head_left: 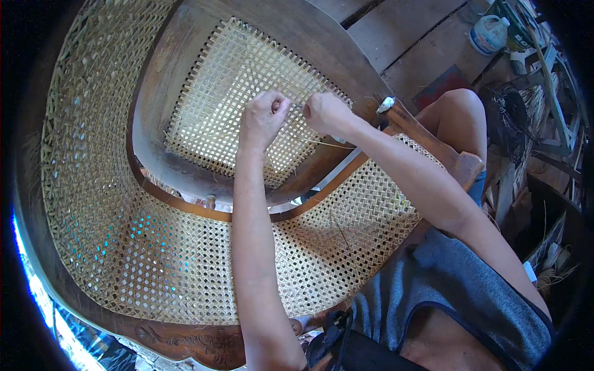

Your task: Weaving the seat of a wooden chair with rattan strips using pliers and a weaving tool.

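Observation:
Both my hands are closed just above the woven cane seat point(216, 105) of a wooden chair. My left hand point(266, 117) is a loose fist over the middle of the mesh, thumb and fingers pinched around a thin cane strand. Close to its right, my right hand point(328, 114) is also closed, with a short stretch of the strand showing faintly between the two. A pale loose strand point(328, 143) trails over the seat below my right hand. The seat's wooden frame point(284, 25) has a row of holes along the edge of the weave.
The chair's curved cane back point(198, 266) wraps round the left and near side, under my left forearm. A bare knee point(461, 108) is at the right. On the plank floor point(402, 37) stand a white jug point(489, 34) and piled wooden and fibre scraps point(520, 148).

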Tool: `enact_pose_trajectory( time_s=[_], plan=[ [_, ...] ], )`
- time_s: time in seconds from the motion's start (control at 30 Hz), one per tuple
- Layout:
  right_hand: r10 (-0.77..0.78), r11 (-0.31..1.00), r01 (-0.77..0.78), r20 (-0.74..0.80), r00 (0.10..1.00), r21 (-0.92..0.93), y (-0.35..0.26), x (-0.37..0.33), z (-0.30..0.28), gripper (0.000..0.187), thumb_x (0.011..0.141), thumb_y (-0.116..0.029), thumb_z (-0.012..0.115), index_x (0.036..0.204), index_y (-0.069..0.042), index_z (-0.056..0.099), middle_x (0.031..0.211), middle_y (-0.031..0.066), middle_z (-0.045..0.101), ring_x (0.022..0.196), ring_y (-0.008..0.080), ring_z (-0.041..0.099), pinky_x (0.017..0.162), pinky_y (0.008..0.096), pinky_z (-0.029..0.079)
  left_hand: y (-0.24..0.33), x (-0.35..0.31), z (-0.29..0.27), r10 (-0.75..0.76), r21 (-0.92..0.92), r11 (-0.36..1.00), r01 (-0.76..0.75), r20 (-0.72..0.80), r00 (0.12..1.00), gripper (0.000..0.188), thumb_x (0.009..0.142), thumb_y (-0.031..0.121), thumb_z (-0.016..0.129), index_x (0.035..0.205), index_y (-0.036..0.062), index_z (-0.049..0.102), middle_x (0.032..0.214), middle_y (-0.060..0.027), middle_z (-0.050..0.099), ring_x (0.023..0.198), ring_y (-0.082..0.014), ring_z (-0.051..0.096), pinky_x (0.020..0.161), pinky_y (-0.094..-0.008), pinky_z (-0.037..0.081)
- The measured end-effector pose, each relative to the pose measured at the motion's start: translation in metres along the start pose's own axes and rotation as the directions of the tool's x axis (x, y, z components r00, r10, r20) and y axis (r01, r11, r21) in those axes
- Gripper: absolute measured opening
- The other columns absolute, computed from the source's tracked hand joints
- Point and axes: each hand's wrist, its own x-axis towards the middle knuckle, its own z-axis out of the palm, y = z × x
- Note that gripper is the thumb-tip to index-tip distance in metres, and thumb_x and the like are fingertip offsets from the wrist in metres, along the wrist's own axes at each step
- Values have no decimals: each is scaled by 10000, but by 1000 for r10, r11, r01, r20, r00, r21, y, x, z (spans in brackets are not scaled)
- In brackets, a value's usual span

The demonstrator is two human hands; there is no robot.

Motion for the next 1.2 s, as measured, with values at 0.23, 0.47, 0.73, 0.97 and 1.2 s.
enact_pose_trajectory(
  time_s=[0.23, 0.47, 0.73, 0.97, 1.2],
  plan=[
    [64, 994, -63, -12, 998, 93, -13, 8, 3, 254, 783, -168, 617, 833, 70, 691, 862, 280, 687, 846, 416, 691, 778, 476, 557, 1, 0, 2, 7, 60, 998, -4, -44, 999, 108, 841, 166, 695, 831, 68, 651, 776, -95, 640, 683, -255, 650, 640, -374, 522],
    [-26, 987, 39, -84, 996, 157, -4, 2, 4, 261, 797, -191, 600, 811, 54, 689, 833, 276, 687, 799, 411, 696, 755, 469, 560, 2, -2, 7, 120, 319, 941, -113, 0, 993, 143, 833, 272, 708, 867, 147, 650, 830, -38, 635, 712, -286, 665, 617, -415, 528],
    [63, 992, -67, -36, 997, -106, -5, -2, -15, 338, 866, -313, 563, 896, -13, 715, 966, 222, 707, 923, 344, 697, 804, 458, 554, 11, -14, 13, 63, 289, 956, -44, -55, 996, 182, 811, 172, 700, 989, 183, 664, 1023, -17, 594, 794, -248, 663, 671, -402, 539],
    [71, 981, -65, 25, 997, -183, 45, -20, -32, 353, 868, -341, 549, 954, -34, 701, 972, 217, 704, 938, 362, 687, 819, 461, 544, 8, -21, 15, 228, 249, 953, -171, -221, 948, 346, 741, 4, 694, 1057, 123, 616, 1124, -108, 514, 978, -278, 612, 759, -398, 545],
    [0, 1000, -1, 56, 998, 13, 10, -13, -29, 297, 848, -310, 617, 1021, -75, 669, 941, 214, 697, 917, 376, 676, 821, 465, 539, -8, -29, 34, 231, 308, 944, -121, -351, 907, 203, 786, 48, 680, 980, 95, 639, 866, -80, 622, 856, -280, 580, 803, -396, 486]
  ],
)
